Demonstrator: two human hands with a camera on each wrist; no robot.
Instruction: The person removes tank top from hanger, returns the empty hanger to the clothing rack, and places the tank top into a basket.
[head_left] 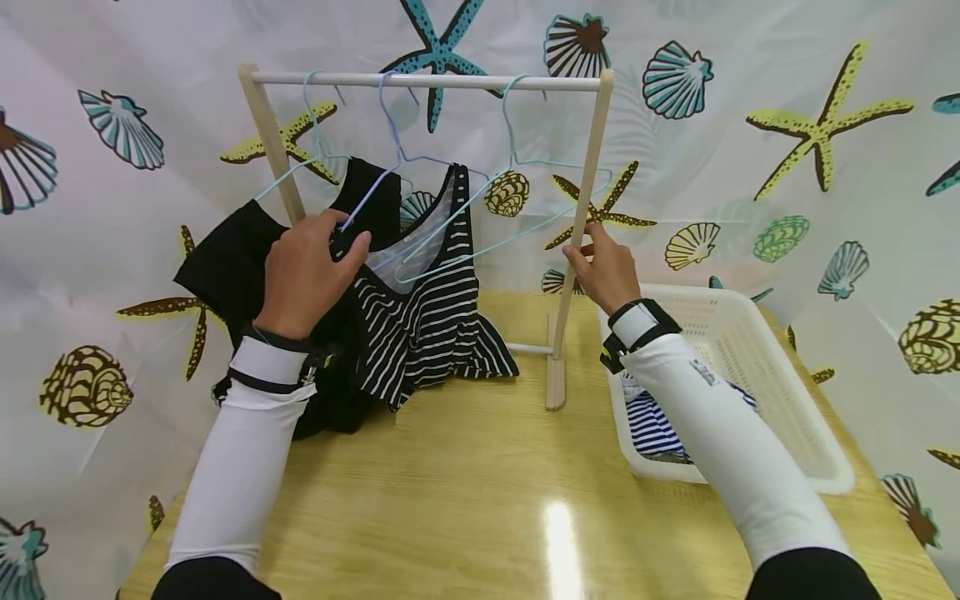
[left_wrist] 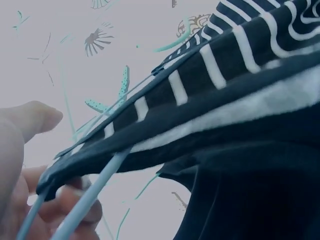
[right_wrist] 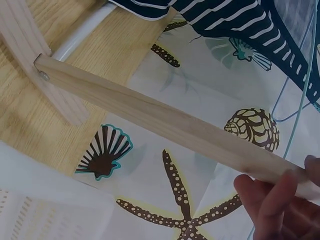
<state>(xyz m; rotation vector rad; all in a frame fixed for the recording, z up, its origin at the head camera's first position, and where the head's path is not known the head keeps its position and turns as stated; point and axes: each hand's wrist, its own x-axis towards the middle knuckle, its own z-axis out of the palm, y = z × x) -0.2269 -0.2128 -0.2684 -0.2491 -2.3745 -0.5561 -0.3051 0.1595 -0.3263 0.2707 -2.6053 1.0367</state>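
A black-and-white striped tank top (head_left: pixel 431 321) hangs on a lilac-blue hanger (head_left: pixel 392 129), hooked over the top bar of a small wooden clothes rack (head_left: pixel 450 81). My left hand (head_left: pixel 303 271) is at the top's left shoulder strap. In the left wrist view, its fingers (left_wrist: pixel 82 212) curl under the strap (left_wrist: pixel 90 155) and the hanger arm, while the thumb stands apart. My right hand (head_left: pixel 606 265) holds the rack's right post (head_left: pixel 588 183) between thumb and fingers, partway up. The right wrist view shows the same post (right_wrist: pixel 150 110) running down to its foot.
Left of the striped top, a black garment (head_left: pixel 225 258) hangs on a teal hanger (head_left: pixel 311 112). A bare teal hanger (head_left: pixel 512 125) hangs near the right post. At right, beneath my forearm, a white plastic basket (head_left: pixel 817 417) holds blue-and-white striped cloth (head_left: pixel 651 425). A shell-patterned curtain (head_left: pixel 750 225) backs the wooden table (head_left: pixel 450 483).
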